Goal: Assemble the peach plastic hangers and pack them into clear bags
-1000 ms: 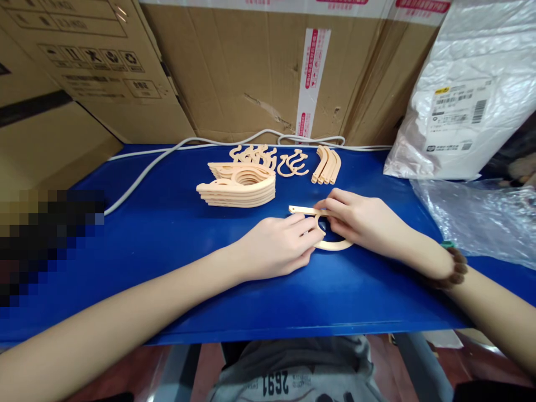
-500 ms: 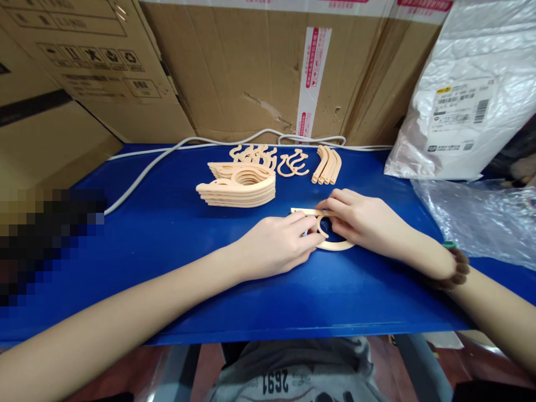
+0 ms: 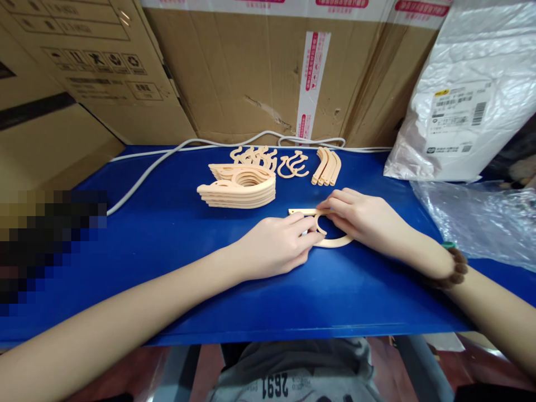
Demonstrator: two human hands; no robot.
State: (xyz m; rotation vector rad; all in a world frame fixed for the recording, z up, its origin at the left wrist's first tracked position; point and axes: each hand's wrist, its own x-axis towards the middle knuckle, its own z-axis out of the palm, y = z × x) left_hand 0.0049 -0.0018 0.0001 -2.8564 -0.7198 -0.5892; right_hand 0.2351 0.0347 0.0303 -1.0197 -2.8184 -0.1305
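On the blue tabletop [image 3: 180,296], both hands hold a beige plastic folding hanger [image 3: 335,242], which shows a curved arm, a straight bar and a hook. My left hand [image 3: 280,245] is closed on its left side, fingertips pinching near the hook. My right hand [image 3: 355,215] grips the upper right, thumb and fingers closed around the bar. Fingers cover much of the joint. Beyond my left hand sits a neat stack of matching beige hangers [image 3: 238,195].
Several loose beige hooks [image 3: 295,164] and curved hanger arms [image 3: 326,166] lie at the back. A white cable [image 3: 154,162] runs along cardboard boxes [image 3: 234,72]. At right are a white plastic parcel [image 3: 456,111] and clear plastic wrap [image 3: 481,223].
The hanger and both hands stay almost in place; the held piece has shifted very slightly left. The camera view has tilted a little.
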